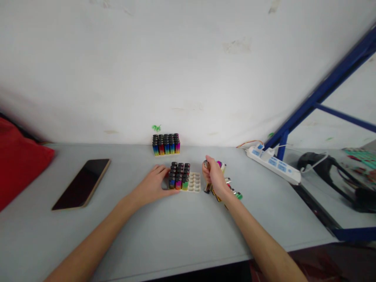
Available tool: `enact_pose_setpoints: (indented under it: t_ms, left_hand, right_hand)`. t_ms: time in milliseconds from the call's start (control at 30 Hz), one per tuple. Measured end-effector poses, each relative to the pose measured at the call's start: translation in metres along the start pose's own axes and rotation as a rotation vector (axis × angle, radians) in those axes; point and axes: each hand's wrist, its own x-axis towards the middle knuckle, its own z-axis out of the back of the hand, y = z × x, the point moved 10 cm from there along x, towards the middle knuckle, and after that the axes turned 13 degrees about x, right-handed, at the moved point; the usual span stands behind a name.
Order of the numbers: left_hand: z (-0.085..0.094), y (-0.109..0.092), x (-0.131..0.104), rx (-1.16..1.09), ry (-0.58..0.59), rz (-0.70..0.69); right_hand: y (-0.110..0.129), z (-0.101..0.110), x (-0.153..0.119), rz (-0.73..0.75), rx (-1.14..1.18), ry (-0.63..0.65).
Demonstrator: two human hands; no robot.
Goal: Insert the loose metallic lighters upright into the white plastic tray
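My left hand (153,181) is at the left end of a cream tray (194,191) with round pockets, its thumb along the front edge and its fingers behind the left side. Black-topped lighters (178,176) with coloured bodies stand upright in the tray's left rows; the right columns show bare pockets. To the right of the tray, my right hand (216,177) is closed around a lighter (206,163), whose metal top shows by the thumb. Beneath and beside that hand lies a loose pile of lighters (236,194), partly hidden by the hand and wrist.
A second block of upright lighters (166,145) stands near the wall. A phone (84,183) lies at the left, by a red cloth item (20,156). On the right are a white power strip (273,164), a blue metal frame (311,94) and a black object (331,176).
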Motion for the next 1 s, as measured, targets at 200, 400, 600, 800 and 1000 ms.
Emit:
enact_pose_setpoints:
  t_ms: [200, 400, 600, 800, 1000]
  left_hand:
    - [0.000, -0.001, 0.000, -0.017, 0.010, 0.000]
    - [0.000, -0.001, -0.001, -0.019, 0.019, 0.002]
    - [0.000, 0.000, 0.000, -0.002, 0.020, 0.015]
    - [0.000, -0.001, -0.001, -0.005, 0.026, 0.015]
    - [-0.001, -0.001, -0.002, -0.015, 0.031, 0.019]
  right_hand:
    - [-0.014, 0.005, -0.006, 0.027, -0.032, -0.043]
    - [-0.006, 0.001, -0.005, 0.095, 0.033, 0.032]
    - [0.015, -0.002, -0.008, 0.313, -0.159, 0.121]
    - [0.014, -0.007, -0.013, 0.402, -0.295, 0.145]
    - [0.012, -0.016, -0.015, 0.492, -0.619, 0.252]
